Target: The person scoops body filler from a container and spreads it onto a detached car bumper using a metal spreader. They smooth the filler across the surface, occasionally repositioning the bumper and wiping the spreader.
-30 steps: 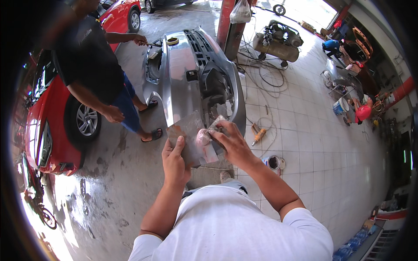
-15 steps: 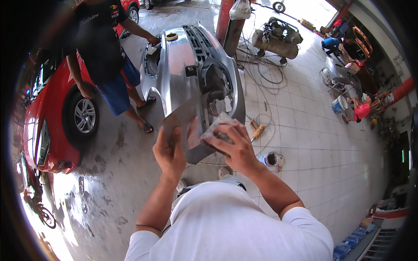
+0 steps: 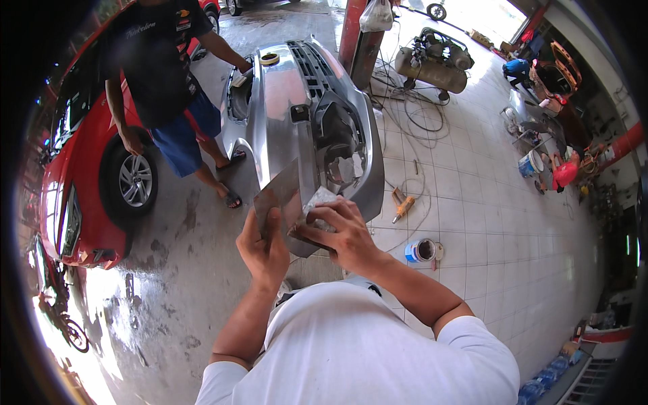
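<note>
In my left hand [image 3: 264, 246] is a flat, thin grey-brown sheet [image 3: 277, 192], upright and tilted, thumb against its near face. My right hand [image 3: 345, 233] is closed on a crumpled-looking grey piece [image 3: 318, 200] with a darker lower edge; its kind I cannot make out. That piece is close to the sheet's right edge; whether they touch I cannot tell. Beyond both hands lies a silver car bumper [image 3: 273, 145] with pinkish patches and dark openings. A tape roll [image 3: 269, 59] rests on its far end.
A person in dark clothes [image 3: 158, 74] stands left of the bumper, one hand at it, near a red car [image 3: 88, 196]. Right of it are a heat-gun-like orange tool [image 3: 403, 204], an open can [image 3: 422, 250], hoses and an air compressor [image 3: 432, 64].
My right hand has moved left and slightly down, bringing the grey piece nearer the sheet. My left hand stays almost in place. The view has shifted slightly.
</note>
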`<move>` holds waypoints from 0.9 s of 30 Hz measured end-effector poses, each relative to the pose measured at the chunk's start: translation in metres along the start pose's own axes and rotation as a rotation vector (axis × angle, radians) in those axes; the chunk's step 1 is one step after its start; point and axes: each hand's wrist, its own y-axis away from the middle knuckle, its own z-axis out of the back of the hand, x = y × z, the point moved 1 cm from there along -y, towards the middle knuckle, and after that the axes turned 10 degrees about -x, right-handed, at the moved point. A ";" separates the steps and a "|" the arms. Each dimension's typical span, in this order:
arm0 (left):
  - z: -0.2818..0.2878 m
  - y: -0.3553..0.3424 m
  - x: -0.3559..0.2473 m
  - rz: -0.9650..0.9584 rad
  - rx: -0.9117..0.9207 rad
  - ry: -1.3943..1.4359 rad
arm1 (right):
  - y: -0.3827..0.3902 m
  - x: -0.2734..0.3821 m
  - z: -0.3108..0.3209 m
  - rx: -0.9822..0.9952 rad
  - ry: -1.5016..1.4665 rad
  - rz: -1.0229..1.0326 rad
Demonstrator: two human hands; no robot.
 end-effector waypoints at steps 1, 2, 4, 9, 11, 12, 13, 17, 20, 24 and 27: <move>0.003 -0.003 0.002 -0.014 -0.022 0.000 | 0.008 -0.005 -0.006 0.040 -0.011 0.006; 0.003 -0.006 0.002 -0.013 -0.070 0.031 | 0.016 -0.011 -0.012 0.081 -0.022 0.013; 0.008 -0.014 0.000 -0.008 -0.180 0.077 | 0.014 -0.008 -0.010 0.109 -0.102 0.043; -0.003 -0.012 0.006 0.591 -0.223 0.611 | -0.011 0.014 0.005 -0.132 -0.420 0.064; -0.004 -0.006 -0.004 0.845 -0.118 0.758 | -0.003 -0.019 -0.013 -0.118 -0.352 -0.075; -0.003 -0.004 -0.009 0.916 -0.149 0.726 | -0.001 -0.034 -0.018 -0.089 -0.212 -0.092; -0.001 0.000 -0.008 0.844 -0.151 0.721 | 0.008 -0.046 -0.019 0.023 -0.151 -0.084; -0.005 0.008 0.015 0.564 -0.264 0.660 | 0.018 -0.055 -0.006 0.074 -0.320 -0.194; -0.012 0.016 0.035 0.541 -0.332 0.623 | 0.008 -0.020 0.002 -0.119 -0.852 -0.258; -0.016 0.015 0.023 0.620 -0.311 0.650 | 0.021 -0.024 -0.018 0.019 -0.505 -0.129; -0.017 0.015 0.024 0.682 -0.313 0.686 | 0.031 -0.040 -0.017 0.228 -0.228 -0.219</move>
